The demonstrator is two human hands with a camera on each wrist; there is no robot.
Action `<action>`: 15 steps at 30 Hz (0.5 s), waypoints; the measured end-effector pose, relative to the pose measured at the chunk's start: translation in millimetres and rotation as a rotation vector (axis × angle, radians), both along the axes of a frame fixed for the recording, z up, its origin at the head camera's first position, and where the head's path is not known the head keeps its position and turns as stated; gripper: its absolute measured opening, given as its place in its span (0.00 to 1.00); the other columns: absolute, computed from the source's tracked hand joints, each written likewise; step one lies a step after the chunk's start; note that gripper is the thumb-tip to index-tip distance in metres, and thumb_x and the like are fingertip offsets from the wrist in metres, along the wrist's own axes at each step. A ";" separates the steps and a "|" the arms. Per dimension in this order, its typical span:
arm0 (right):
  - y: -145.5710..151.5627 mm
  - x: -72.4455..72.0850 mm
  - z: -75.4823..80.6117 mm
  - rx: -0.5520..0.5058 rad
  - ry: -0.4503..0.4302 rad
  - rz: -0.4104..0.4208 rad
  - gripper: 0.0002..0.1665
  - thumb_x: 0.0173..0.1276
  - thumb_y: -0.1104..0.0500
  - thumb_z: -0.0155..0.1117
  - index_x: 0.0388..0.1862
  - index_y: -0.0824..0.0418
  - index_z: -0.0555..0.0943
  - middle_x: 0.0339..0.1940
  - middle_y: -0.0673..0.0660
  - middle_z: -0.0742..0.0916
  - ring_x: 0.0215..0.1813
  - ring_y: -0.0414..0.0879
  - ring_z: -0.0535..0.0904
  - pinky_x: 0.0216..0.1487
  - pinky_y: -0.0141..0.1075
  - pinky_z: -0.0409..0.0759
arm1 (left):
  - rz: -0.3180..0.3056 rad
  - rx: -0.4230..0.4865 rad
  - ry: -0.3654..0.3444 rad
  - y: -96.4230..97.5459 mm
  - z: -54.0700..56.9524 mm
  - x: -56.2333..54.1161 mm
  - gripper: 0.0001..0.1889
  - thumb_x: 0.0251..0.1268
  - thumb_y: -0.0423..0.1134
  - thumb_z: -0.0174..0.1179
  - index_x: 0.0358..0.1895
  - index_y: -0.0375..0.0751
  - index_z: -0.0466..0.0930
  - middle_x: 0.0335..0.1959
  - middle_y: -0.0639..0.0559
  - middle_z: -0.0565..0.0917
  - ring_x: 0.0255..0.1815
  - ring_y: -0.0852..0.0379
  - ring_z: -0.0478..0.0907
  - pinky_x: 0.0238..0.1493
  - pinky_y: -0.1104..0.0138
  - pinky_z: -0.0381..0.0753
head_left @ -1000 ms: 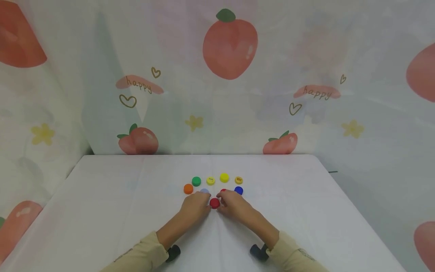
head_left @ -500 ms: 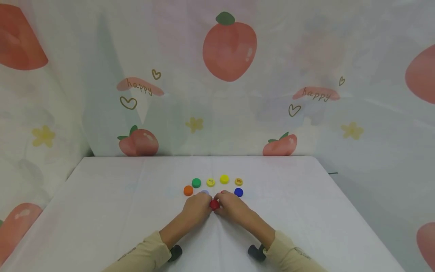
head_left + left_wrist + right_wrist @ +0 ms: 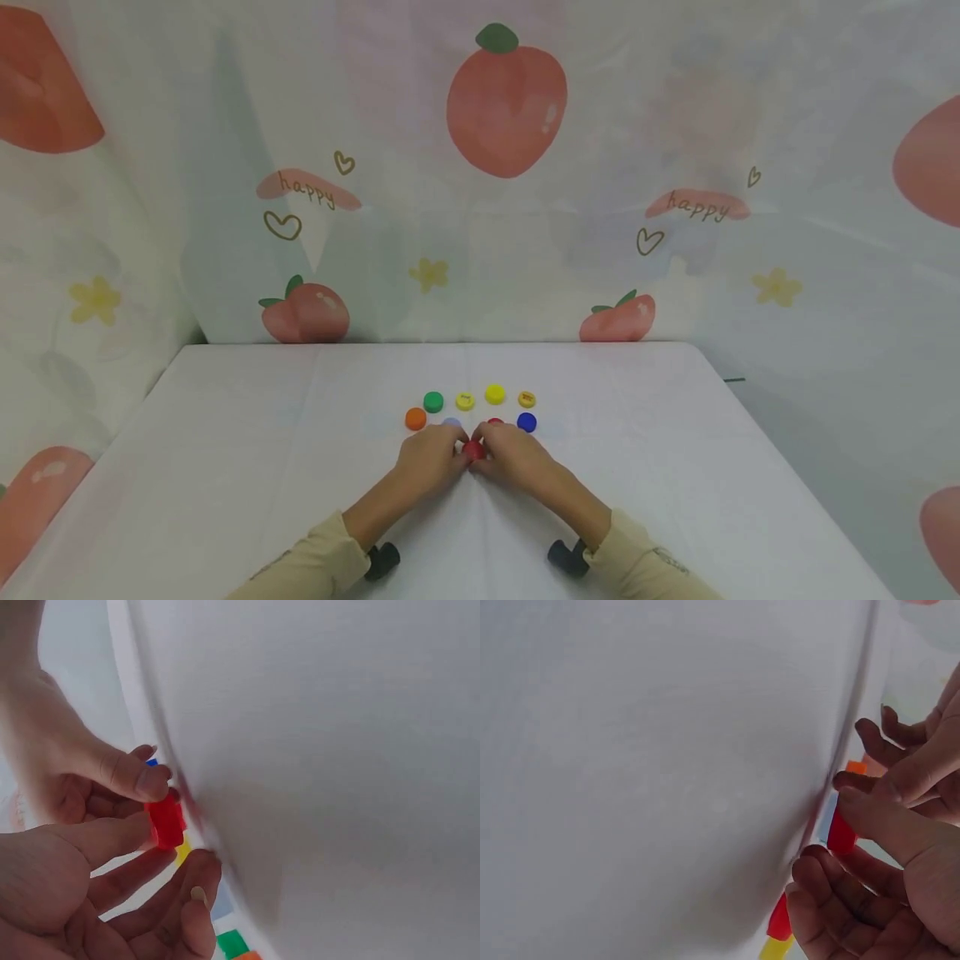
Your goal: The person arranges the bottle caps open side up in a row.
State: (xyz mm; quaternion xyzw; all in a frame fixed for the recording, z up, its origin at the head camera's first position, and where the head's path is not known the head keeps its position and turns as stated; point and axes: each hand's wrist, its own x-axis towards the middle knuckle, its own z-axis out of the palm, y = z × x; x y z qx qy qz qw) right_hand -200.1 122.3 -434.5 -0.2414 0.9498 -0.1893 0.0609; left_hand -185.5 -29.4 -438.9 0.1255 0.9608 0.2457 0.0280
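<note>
Between my two hands is a red bottle cap (image 3: 473, 451), over the white table near its middle. My left hand (image 3: 429, 458) grips it from the left and my right hand (image 3: 519, 455) from the right, thumbs and forefingers on it. In the left wrist view the red cap (image 3: 166, 823) stands on edge between both thumbs. The right wrist view shows it partly covered by my right thumb (image 3: 866, 814). Just beyond the fingers lie a light blue cap (image 3: 451, 422) and a second red cap (image 3: 495, 422), both partly hidden.
Farther back sit orange (image 3: 416, 418), green (image 3: 433, 402), yellow (image 3: 495, 394) and dark blue (image 3: 527, 422) caps, with two printed yellowish ones between and beside them. The white table (image 3: 262, 467) ends at a patterned cloth backdrop. Black wrist-camera parts (image 3: 567, 558) hang below the sleeves.
One second ago the fingers stood slightly apart around the red cap. They have since closed in on it from both sides. The other caps have not moved.
</note>
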 end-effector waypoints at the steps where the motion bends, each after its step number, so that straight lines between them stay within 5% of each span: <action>1: -0.4 1.0 1.5 -0.014 -0.020 0.001 0.19 0.54 0.57 0.74 0.43 0.60 0.79 0.28 0.46 0.80 0.30 0.37 0.75 0.34 0.26 0.76 | -0.003 0.013 -0.007 -2.0 0.7 0.0 0.11 0.56 0.40 0.68 0.41 0.43 0.83 0.23 0.58 0.76 0.24 0.61 0.72 0.25 0.71 0.73; 8: -5.9 8.5 13.1 -0.083 -0.052 0.027 0.20 0.55 0.58 0.74 0.45 0.59 0.76 0.28 0.46 0.82 0.32 0.37 0.77 0.35 0.25 0.76 | 0.007 0.140 -0.109 -15.1 14.2 2.5 0.10 0.57 0.40 0.67 0.41 0.42 0.81 0.24 0.56 0.78 0.22 0.60 0.74 0.22 0.71 0.75; 15: -12.3 13.4 17.4 -0.117 -0.061 0.016 0.22 0.55 0.61 0.73 0.47 0.59 0.75 0.29 0.47 0.82 0.34 0.39 0.78 0.36 0.25 0.78 | 0.035 0.263 -0.142 -24.5 16.1 6.6 0.13 0.56 0.37 0.68 0.42 0.40 0.76 0.21 0.55 0.77 0.19 0.59 0.74 0.22 0.70 0.76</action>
